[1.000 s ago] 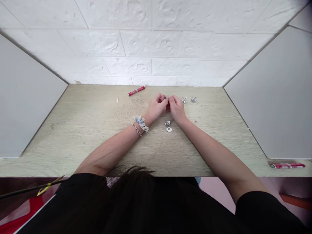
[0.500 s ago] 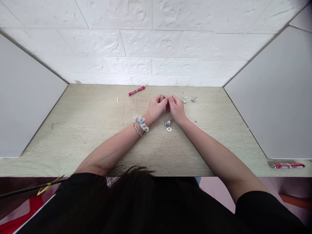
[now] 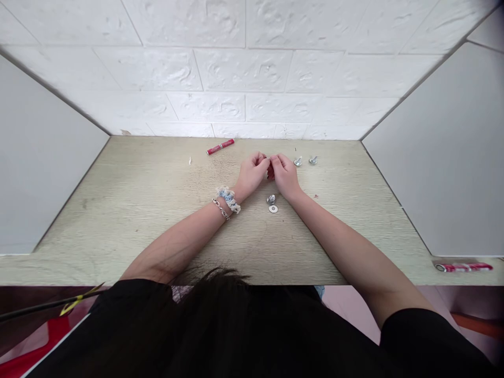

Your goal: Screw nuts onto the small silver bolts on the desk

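My left hand (image 3: 252, 174) and my right hand (image 3: 286, 176) meet over the middle of the table, thumbs and fingers pinched close together. Whatever they pinch is tiny and mostly covered by the fingertips. A dark red patch (image 3: 270, 172) shows in the gap between the hands; its kind cannot be made out. Below the hands lie a small silvery metal piece with a short post (image 3: 271, 199) and a flat metal washer (image 3: 273, 209). Just right of my right hand, two similar metal pieces, one nearer (image 3: 298, 161) and one farther (image 3: 313, 160), rest on their round bases.
A red tube (image 3: 220, 146) lies near the wall at the back left, with a white scrap (image 3: 190, 160) nearby. Another red tube (image 3: 464, 268) is at the front right edge. White panels stand left (image 3: 43, 163) and right (image 3: 444, 157) of the wooden table (image 3: 157, 178).
My fingers have shifted very slightly at the pinch. The arms and the things on the table stay where they were.
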